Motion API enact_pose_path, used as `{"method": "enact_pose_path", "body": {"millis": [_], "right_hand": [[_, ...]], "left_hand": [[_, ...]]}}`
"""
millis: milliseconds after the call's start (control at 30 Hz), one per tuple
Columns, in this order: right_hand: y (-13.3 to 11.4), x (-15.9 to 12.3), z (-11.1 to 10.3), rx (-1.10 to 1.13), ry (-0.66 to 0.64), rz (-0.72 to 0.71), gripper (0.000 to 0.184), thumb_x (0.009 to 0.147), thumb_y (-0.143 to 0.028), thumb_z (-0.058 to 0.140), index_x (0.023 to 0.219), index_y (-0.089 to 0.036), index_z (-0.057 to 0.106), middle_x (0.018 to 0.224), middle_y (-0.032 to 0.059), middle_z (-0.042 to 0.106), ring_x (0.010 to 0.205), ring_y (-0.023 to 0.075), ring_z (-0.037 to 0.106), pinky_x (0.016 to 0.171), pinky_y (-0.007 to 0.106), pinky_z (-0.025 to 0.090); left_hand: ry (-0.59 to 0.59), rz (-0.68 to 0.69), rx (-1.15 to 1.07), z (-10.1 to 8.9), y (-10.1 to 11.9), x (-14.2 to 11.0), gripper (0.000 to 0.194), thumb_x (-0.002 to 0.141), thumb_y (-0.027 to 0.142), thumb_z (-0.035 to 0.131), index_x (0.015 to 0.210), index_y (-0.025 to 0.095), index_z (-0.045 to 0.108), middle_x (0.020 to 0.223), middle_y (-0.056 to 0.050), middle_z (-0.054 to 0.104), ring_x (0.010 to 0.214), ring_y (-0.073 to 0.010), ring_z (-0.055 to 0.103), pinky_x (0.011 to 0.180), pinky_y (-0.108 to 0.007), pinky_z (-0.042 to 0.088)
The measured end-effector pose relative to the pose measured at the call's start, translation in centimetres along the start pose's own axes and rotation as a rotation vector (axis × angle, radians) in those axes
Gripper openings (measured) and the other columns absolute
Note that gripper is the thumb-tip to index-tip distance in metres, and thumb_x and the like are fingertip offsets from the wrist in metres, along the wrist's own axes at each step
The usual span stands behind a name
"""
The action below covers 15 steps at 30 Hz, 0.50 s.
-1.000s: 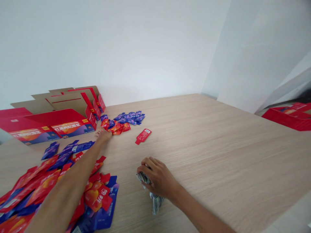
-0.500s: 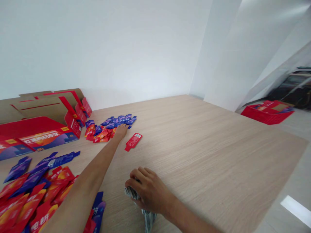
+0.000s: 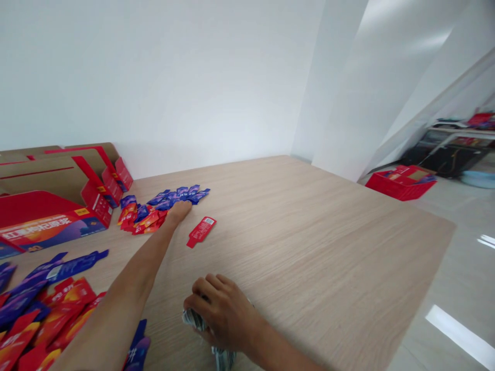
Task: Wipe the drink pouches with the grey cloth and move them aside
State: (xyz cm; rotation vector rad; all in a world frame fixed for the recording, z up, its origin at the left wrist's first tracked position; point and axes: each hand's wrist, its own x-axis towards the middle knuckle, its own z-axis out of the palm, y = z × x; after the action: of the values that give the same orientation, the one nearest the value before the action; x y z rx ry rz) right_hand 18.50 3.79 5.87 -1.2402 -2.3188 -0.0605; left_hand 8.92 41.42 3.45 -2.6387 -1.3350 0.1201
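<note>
We stretch our left hand [image 3: 178, 210] flat onto the far heap of small red and blue foil sachets [image 3: 157, 205] — our right hand [image 3: 218, 314] clamps a crumpled silvery wrapper bundle [image 3: 195, 320] against the pale wooden bench [image 3: 309, 242].

A fanned cluster of small blue and red sachets [image 3: 160, 206] lies flat on the far tabletop [image 3: 309, 242]. A crumpled silvery striped wrapper bundle [image 3: 201, 327] rests on the near tabletop, mostly covered.

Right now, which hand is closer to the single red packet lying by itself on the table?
Left. The left hand rests on the far packet pile, just left of the lone red packet. The right hand is nearer the camera, closed on a striped bundle.
</note>
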Motion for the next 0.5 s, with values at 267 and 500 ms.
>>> {"method": "enact_pose_path", "body": {"millis": [267, 500], "right_hand": [[0.1, 0.0, -0.2, 0.016, -0.012, 0.037, 0.031, 0.086, -0.033, 0.076, 0.109, -0.023, 0.058, 0.107, 0.0039, 0.063, 0.094, 0.0206, 0.056, 0.077, 0.032, 0.046], [0.9, -0.1, 0.2, 0.095, 0.095, 0.119, 0.031, 0.082, -0.020, 0.077, 0.108, -0.022, 0.060, 0.107, 0.0063, 0.063, 0.095, 0.0220, 0.058, 0.082, 0.033, 0.049]], "left_hand": [[0.134, -0.081, -0.127, -2.3, 0.3, -0.6, 0.039, 0.095, 0.037, 0.064, 0.128, 0.016, 0.062, 0.129, -0.011, 0.063, 0.112, -0.0250, 0.064, 0.095, -0.048, 0.056], [0.351, -0.236, -0.419, -7.2, 0.5, -2.6, 0.030, 0.096, 0.020, 0.046, 0.112, 0.004, 0.065, 0.112, -0.024, 0.071, 0.110, -0.0327, 0.068, 0.098, -0.046, 0.051]]}}
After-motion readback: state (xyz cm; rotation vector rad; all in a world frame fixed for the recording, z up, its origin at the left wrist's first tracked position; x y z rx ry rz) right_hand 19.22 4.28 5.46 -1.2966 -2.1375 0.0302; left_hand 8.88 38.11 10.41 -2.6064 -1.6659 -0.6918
